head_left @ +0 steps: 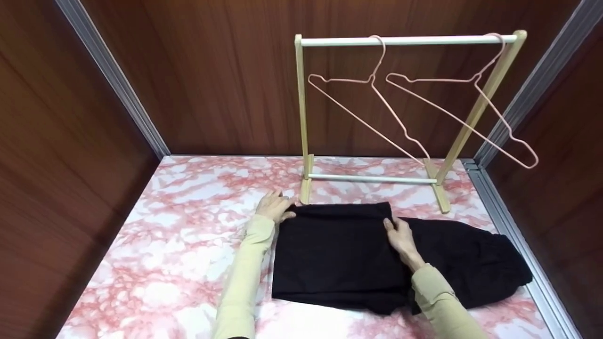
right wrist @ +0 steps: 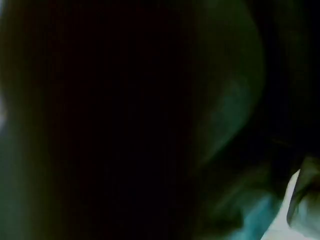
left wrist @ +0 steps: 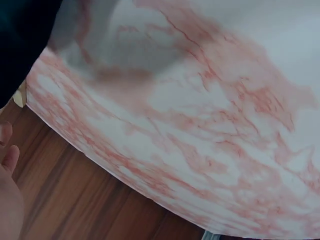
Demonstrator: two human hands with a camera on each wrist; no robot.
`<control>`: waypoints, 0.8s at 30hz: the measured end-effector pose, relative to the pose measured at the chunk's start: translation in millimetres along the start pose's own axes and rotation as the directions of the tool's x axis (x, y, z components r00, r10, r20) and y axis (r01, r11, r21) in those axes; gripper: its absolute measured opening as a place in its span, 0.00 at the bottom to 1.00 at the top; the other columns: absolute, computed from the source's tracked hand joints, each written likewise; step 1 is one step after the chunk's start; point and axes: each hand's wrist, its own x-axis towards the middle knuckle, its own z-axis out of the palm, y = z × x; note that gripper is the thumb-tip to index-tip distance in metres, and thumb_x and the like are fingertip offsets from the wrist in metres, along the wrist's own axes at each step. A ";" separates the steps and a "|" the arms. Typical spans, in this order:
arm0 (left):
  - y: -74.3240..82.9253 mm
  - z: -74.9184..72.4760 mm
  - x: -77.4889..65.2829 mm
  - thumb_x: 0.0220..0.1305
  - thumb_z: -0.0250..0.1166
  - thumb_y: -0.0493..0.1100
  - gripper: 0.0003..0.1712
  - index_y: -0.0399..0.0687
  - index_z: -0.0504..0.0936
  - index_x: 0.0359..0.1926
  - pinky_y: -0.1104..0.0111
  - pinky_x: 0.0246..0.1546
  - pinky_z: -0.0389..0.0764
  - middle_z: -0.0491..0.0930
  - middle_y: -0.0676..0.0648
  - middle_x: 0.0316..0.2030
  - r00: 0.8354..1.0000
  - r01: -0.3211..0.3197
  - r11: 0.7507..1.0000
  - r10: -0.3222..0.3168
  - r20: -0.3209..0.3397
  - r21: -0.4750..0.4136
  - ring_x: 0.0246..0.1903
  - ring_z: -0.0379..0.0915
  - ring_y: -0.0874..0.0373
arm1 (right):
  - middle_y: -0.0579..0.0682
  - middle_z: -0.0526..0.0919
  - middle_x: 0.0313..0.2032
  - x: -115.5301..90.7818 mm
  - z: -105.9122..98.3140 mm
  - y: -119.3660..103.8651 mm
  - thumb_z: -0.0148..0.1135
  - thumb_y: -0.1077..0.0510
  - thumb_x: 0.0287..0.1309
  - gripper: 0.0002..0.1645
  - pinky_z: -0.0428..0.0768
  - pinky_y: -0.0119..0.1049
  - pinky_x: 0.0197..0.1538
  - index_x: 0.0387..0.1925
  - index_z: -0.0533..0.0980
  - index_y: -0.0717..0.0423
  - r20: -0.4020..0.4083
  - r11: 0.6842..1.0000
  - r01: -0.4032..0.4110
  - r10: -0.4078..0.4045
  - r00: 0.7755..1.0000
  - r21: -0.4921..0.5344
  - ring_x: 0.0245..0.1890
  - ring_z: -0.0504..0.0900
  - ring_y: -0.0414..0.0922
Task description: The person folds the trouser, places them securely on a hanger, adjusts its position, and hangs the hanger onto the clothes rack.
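Observation:
Black trousers [head_left: 339,254] lie on the marbled tabletop, with a folded section on the left and a gathered, waistband-like end [head_left: 516,259] at the far right. My left hand [head_left: 274,207] touches the folded section's upper left corner, its fingers loosely extended. In the left wrist view, parts of that hand's fingers [left wrist: 10,160] show at the left edge, and the dark cloth [left wrist: 22,40] fills the upper left corner. My right hand [head_left: 401,238] grips the right edge of the folded section with thumb and fingers. The right wrist view is dark and blurred.
Behind the trousers stands a wooden rack [head_left: 304,108] with white bars. Two pink hangers, a left one [head_left: 348,110] and a right one [head_left: 438,108], hang from its top bar. Brown wood-grain panels [head_left: 226,84] and metal frame rails [head_left: 513,235] border the pink-and-white tabletop [head_left: 179,263].

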 end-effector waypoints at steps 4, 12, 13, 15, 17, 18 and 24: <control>1.9 4.7 4.7 0.63 0.67 0.50 0.17 0.45 0.82 0.48 0.55 0.58 0.70 0.88 0.44 0.45 0.999 -0.008 1.000 0.009 0.044 -0.017 0.51 0.71 0.42 | 0.68 0.76 0.53 -3.7 -1.0 6.3 0.46 0.48 0.77 0.28 0.74 0.46 0.56 0.60 0.71 0.69 0.082 0.996 -0.067 0.062 0.995 0.054 0.52 0.76 0.58; 9.0 9.9 -3.4 0.67 0.64 0.41 0.15 0.39 0.83 0.51 0.49 0.67 0.71 0.83 0.36 0.51 0.989 -0.117 0.959 0.089 -0.118 -0.258 0.58 0.75 0.40 | 0.48 0.83 0.31 -7.7 -4.0 11.1 0.60 0.38 0.67 0.30 0.83 0.35 0.38 0.45 0.76 0.63 0.174 0.946 -0.201 0.160 0.972 0.253 0.30 0.83 0.44; 10.0 10.1 -4.4 0.66 0.64 0.41 0.15 0.38 0.82 0.51 0.49 0.67 0.71 0.83 0.36 0.52 0.986 -0.136 0.957 0.106 -0.127 -0.258 0.58 0.76 0.40 | 0.46 0.83 0.29 -8.5 -4.5 11.8 0.61 0.38 0.67 0.28 0.83 0.35 0.36 0.44 0.76 0.62 0.190 0.936 -0.215 0.166 0.968 0.277 0.28 0.83 0.42; 12.1 9.9 -4.8 0.66 0.65 0.41 0.16 0.38 0.81 0.52 0.50 0.66 0.73 0.83 0.36 0.52 0.980 -0.173 0.957 0.144 -0.137 -0.234 0.57 0.77 0.40 | 0.44 0.84 0.28 -10.3 -4.8 13.3 0.63 0.40 0.65 0.26 0.84 0.35 0.35 0.43 0.77 0.60 0.222 0.915 -0.240 0.173 0.959 0.323 0.27 0.84 0.41; 14.2 9.6 -3.5 0.66 0.65 0.42 0.16 0.38 0.82 0.51 0.54 0.60 0.78 0.85 0.38 0.48 0.975 -0.196 0.965 0.173 -0.140 -0.174 0.52 0.81 0.43 | 0.44 0.85 0.28 -12.6 -5.0 14.7 0.64 0.41 0.65 0.25 0.85 0.36 0.35 0.46 0.77 0.60 0.251 0.904 -0.250 0.168 0.953 0.346 0.27 0.85 0.42; 15.2 9.4 -2.3 0.66 0.65 0.42 0.15 0.38 0.82 0.51 0.56 0.56 0.81 0.85 0.39 0.47 0.974 -0.198 0.969 0.178 -0.137 -0.150 0.49 0.82 0.44 | 0.45 0.85 0.29 -13.5 -4.8 15.5 0.64 0.43 0.66 0.25 0.85 0.36 0.35 0.47 0.76 0.61 0.256 0.904 -0.246 0.160 0.953 0.351 0.27 0.85 0.42; 20.3 7.3 6.0 0.70 0.62 0.44 0.13 0.46 0.83 0.52 0.53 0.51 0.80 0.87 0.43 0.44 0.998 -0.064 0.996 0.063 -0.029 -0.062 0.43 0.85 0.45 | 0.49 0.86 0.34 -17.5 -4.0 15.0 0.58 0.54 0.71 0.19 0.81 0.29 0.38 0.51 0.75 0.67 0.133 0.967 -0.020 -0.015 0.991 0.253 0.30 0.82 0.36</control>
